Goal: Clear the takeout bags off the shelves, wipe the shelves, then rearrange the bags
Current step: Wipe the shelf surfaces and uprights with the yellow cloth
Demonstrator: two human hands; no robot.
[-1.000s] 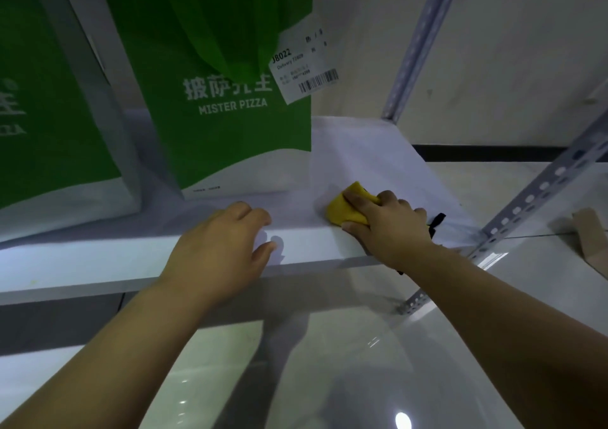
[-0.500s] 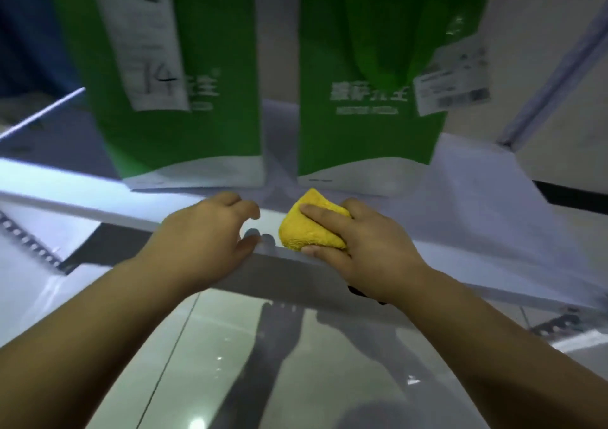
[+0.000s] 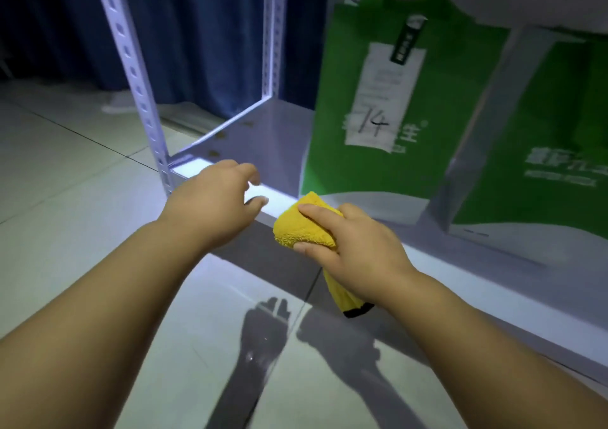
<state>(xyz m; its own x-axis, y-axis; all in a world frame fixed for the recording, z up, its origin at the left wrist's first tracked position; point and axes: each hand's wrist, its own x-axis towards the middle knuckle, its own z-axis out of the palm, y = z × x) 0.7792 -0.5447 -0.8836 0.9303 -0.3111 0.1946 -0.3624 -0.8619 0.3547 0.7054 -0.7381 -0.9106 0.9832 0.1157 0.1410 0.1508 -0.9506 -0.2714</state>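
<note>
My right hand (image 3: 355, 244) grips a bunched yellow cloth (image 3: 302, 227) at the front edge of the low white shelf (image 3: 263, 139), just in front of a green takeout bag (image 3: 388, 106) with a white slip marked 14. A second green bag (image 3: 543, 152) stands to its right on the same shelf. My left hand (image 3: 217, 198) hovers over the shelf's front left corner with loosely curled fingers, holding nothing. The cloth's tail hangs below my right wrist.
Two perforated white metal uprights (image 3: 131, 66) rise from the shelf's left end. A dark blue curtain (image 3: 197, 33) hangs behind. Pale glossy floor tiles (image 3: 65, 181) spread left and below, with shadows of my arms on them.
The cloth and my right hand have swept left along the shelf's front edge, from the right end to in front of the bag marked 14. My left hand has moved left with it.
</note>
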